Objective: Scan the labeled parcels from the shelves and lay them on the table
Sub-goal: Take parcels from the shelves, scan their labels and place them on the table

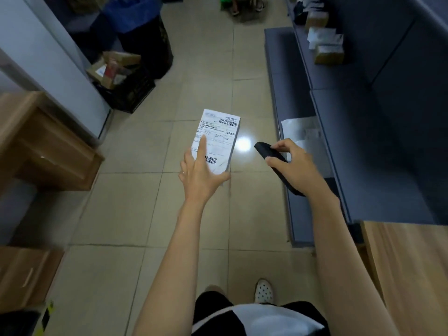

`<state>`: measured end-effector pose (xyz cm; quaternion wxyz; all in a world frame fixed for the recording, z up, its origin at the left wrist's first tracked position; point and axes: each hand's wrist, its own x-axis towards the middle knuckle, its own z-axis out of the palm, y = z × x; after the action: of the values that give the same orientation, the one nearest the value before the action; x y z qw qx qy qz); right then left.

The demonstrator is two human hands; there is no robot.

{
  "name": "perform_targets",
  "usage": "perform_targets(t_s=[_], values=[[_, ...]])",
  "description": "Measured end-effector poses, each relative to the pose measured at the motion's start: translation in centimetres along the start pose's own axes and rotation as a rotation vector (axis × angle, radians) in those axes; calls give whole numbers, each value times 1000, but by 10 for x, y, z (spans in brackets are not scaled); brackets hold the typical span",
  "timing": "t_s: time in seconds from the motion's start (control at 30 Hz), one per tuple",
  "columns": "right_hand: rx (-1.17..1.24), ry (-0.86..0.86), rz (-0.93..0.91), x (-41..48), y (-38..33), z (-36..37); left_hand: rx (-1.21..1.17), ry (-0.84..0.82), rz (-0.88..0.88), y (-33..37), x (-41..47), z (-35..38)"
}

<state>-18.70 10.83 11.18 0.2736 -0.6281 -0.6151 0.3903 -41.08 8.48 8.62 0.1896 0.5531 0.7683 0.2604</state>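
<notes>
Over the tiled floor (135, 214), the left hand (198, 174) held a flat white parcel (219, 139) by its near end, thumb at the lower edge and one finger straight across the label. Just right of that grip, the right hand (297, 166) curled round a black scanner (263, 150), its tip toward the parcel, not touching. Between them a bright spot (243, 144) lay on the floor. Grey shelves (303, 93) stood beyond the right hand.

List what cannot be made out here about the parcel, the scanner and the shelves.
Head view only.
Labeled parcel: print too small to read; left hand covers its lower corner.
Black scanner: grip of the right hand hides its middle; buttons unseen.
Boxes on the shelves: distant, blurred; labels unreadable.
Wooden tabletop: cut off by right edge.
</notes>
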Motion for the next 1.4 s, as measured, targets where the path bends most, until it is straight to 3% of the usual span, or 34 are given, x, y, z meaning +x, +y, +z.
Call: perform_targets(t_s=[0.3, 0.57, 0.77, 0.97, 1.2, 1.4], values=[[-4, -1, -3, 156, -43, 23, 1, -53, -2, -5, 173, 12], [-45, 177, -23, 326, -148, 23, -5, -46, 312, 35, 393, -28], [-36, 288, -15, 423, -198, 14, -6, -37, 429, 86, 524, -34], [-38, 446, -65, 519, -216, -57, -23, 24, 566, 175, 637, -23], [-162, 687, -111, 623, -228, -184, -57, 26, 836, 350, 747, 5], [-270, 887, 17, 689, -206, -298, -52, -53, 1021, 486, 798, 60]])
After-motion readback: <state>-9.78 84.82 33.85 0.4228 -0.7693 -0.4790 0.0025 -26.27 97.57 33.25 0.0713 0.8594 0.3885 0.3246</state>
